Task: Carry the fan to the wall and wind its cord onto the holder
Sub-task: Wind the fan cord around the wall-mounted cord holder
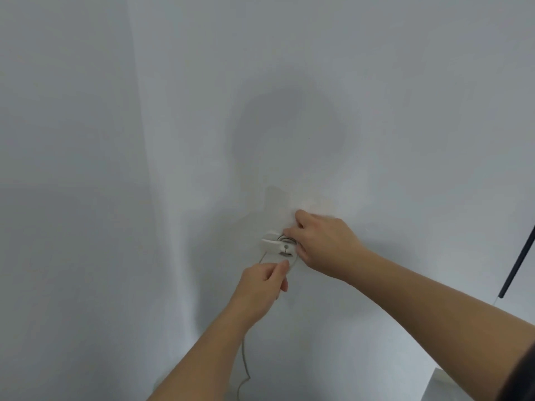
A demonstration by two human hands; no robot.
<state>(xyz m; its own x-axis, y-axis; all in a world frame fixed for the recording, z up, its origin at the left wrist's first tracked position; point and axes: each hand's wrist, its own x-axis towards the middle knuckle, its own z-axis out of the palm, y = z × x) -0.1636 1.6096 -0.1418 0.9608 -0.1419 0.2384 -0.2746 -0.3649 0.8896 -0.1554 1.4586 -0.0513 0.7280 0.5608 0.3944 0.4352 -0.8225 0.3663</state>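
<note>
A small white cord holder (278, 243) is fixed to the white wall, with a few turns of grey cord around it. My right hand (324, 244) sits against the holder's right side, its fingers curled at the cord loops there. Just below the holder, my left hand (265, 285) pinches the grey cord (245, 363). From that hand the cord hangs down the wall and runs out of view at the bottom. The fan is not in view.
The white wall (173, 140) fills the view, with a soft vertical fold at the left. A dark pole (518, 261) leans at the right edge. A pale grey box corner (445, 386) shows at the bottom right.
</note>
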